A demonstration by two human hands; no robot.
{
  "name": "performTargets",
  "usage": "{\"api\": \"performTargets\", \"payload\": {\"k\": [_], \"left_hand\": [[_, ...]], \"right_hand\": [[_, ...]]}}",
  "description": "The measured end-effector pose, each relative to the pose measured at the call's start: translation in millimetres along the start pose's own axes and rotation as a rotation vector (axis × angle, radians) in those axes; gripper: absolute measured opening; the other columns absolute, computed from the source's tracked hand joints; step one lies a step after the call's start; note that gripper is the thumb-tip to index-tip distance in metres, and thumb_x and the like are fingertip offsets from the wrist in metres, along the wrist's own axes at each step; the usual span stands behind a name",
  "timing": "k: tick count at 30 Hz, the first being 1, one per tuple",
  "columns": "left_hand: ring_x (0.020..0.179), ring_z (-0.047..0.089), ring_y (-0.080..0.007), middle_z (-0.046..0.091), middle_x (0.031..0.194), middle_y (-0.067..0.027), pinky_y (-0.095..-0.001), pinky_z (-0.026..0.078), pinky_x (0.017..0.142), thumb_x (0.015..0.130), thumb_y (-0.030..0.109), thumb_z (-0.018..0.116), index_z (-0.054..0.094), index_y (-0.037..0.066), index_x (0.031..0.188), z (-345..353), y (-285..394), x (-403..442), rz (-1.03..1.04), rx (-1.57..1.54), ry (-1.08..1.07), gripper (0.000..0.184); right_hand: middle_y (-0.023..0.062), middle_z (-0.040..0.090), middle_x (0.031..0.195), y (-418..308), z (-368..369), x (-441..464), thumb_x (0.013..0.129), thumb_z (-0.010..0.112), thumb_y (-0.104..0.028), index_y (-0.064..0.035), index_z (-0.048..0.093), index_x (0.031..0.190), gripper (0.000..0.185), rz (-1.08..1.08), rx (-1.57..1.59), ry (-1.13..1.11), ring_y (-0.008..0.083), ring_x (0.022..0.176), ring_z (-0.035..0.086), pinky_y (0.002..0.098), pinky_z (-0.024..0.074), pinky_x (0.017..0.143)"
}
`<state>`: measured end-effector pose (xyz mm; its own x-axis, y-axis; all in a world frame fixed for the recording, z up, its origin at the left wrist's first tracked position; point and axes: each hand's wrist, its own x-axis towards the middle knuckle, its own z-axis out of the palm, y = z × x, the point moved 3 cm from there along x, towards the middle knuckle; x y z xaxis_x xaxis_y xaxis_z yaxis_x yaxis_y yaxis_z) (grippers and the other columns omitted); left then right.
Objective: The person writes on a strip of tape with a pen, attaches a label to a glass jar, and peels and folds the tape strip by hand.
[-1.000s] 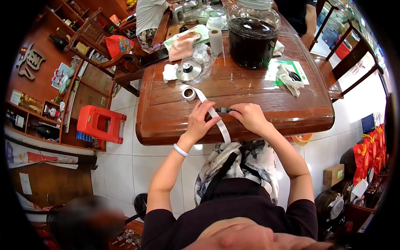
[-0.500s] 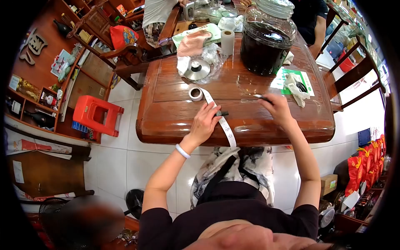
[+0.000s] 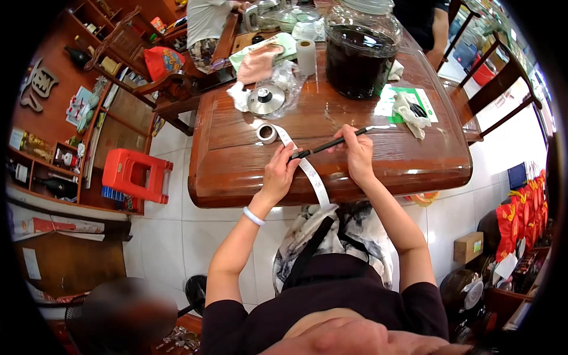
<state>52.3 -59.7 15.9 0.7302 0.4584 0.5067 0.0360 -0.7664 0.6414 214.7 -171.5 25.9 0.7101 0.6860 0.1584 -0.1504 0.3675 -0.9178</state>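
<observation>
A slim black pen (image 3: pixel 328 145) lies slantwise between my two hands over the table. My right hand (image 3: pixel 358 155) pinches it near its right end, where a pale tip or a glint points away to the right. At the other end, the fingers of my left hand (image 3: pixel 279 173) are closed around a short dark pen cap (image 3: pixel 300 154) that meets the pen. Under those fingers runs a white paper strip (image 3: pixel 313 180) with small dark marks. The strip comes off a white roll (image 3: pixel 267 133) and hangs over the table's front edge towards my lap.
On the wooden table (image 3: pixel 231 171) stand a big glass jar (image 3: pixel 361 59) of dark liquid, a metal lid (image 3: pixel 265 99) and an upright white roll (image 3: pixel 306 58). A glove (image 3: pixel 412 115) lies on a green-white sheet. A red stool (image 3: pixel 135 177) is at left. Two other people are across the table.
My right hand has come left and the pen in it now meets the cap in my left hand. Before, pen and cap were apart. The whole view has shifted slightly.
</observation>
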Motion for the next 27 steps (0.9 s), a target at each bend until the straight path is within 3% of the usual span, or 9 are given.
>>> {"api": "performTargets", "payload": {"k": [8,15,18,20,22,23,26,27], "left_hand": [[0.109,0.052,-0.0401,0.058,0.113,-0.0218,-0.0432,0.046,0.086,0.09,0.017,0.053,0.057,0.001,0.109,3,-6,-3,-0.061,0.017,0.019,0.025],[0.108,0.053,-0.0396,0.059,0.11,-0.0209,-0.0425,0.046,0.085,0.088,0.014,0.056,0.057,-0.002,0.107,6,-12,-2,-0.076,-0.015,0.04,0.025],[0.107,0.054,-0.0392,0.06,0.109,-0.0206,-0.0423,0.046,0.084,0.088,0.014,0.057,0.057,-0.002,0.107,4,-6,-1,-0.074,0.003,0.05,0.025],[0.103,0.056,-0.0376,0.06,0.108,-0.0204,-0.0408,0.047,0.081,0.088,0.014,0.056,0.057,-0.003,0.106,4,-9,-1,-0.057,0.02,0.062,0.024],[0.097,0.059,-0.0361,0.061,0.107,-0.0196,-0.0391,0.048,0.078,0.089,0.015,0.055,0.057,-0.003,0.104,6,-13,-2,-0.212,-0.104,0.054,0.023],[0.092,0.061,-0.0356,0.061,0.105,-0.0195,-0.0381,0.049,0.074,0.09,0.016,0.054,0.058,-0.003,0.102,6,-13,-3,-0.218,-0.105,0.062,0.023],[0.09,0.061,-0.0359,0.062,0.103,-0.0199,-0.0381,0.049,0.072,0.09,0.017,0.054,0.058,-0.002,0.1,1,-4,0,-0.267,-0.21,0.059,0.022],[0.09,0.061,-0.0359,0.062,0.103,-0.0199,-0.0381,0.049,0.072,0.09,0.017,0.054,0.058,-0.002,0.1,1,-5,1,-0.271,-0.212,0.069,0.022]], "right_hand": [[0.0046,0.057,0.065,13,12,3,0.091,0.054,-0.022,0.0005,0.058,0.071,0.031,0.114,0.118,0.011,0.0142,0.058,0.062,0.0215,0.0455,0.052],[0.0041,0.055,0.06,25,20,6,0.092,0.05,-0.021,0.0004,0.057,0.069,0.032,0.16,0.164,0.07,0.014,0.054,0.06,0.0226,0.044,0.049],[0.0033,0.052,0.058,33,32,2,0.093,0.048,-0.022,-0.0003,0.056,0.069,0.033,0.171,0.031,-0.036,0.0146,0.053,0.058,0.0219,0.0434,0.049],[0.0046,0.053,0.062,34,32,8,0.093,0.049,-0.025,0.0001,0.056,0.073,0.033,0.185,0.052,-0.066,0.0159,0.054,0.059,0.0237,0.047,0.052],[0.0066,0.055,0.066,30,33,10,0.094,0.049,-0.028,0.002,0.056,0.084,0.032,0.353,0.15,-0.094,0.0169,0.055,0.06,0.0253,0.0489,0.053],[0.0083,0.057,0.068,24,27,9,0.094,0.049,-0.03,0.0034,0.055,0.098,0.034,0.406,0.114,-0.098,0.0172,0.056,0.061,0.0251,0.0487,0.051],[0.0087,0.06,0.071,-6,-3,9,0.091,0.055,-0.021,0.0022,0.051,0.114,0.033,0.245,-0.376,-0.119,0.013,0.054,0.059,0.025,0.0452,0.048],[0.0087,0.06,0.071,-6,-6,9,0.091,0.055,-0.021,0.0022,0.051,0.114,0.033,0.245,-0.381,-0.129,0.013,0.054,0.059,0.025,0.0452,0.048]]}}
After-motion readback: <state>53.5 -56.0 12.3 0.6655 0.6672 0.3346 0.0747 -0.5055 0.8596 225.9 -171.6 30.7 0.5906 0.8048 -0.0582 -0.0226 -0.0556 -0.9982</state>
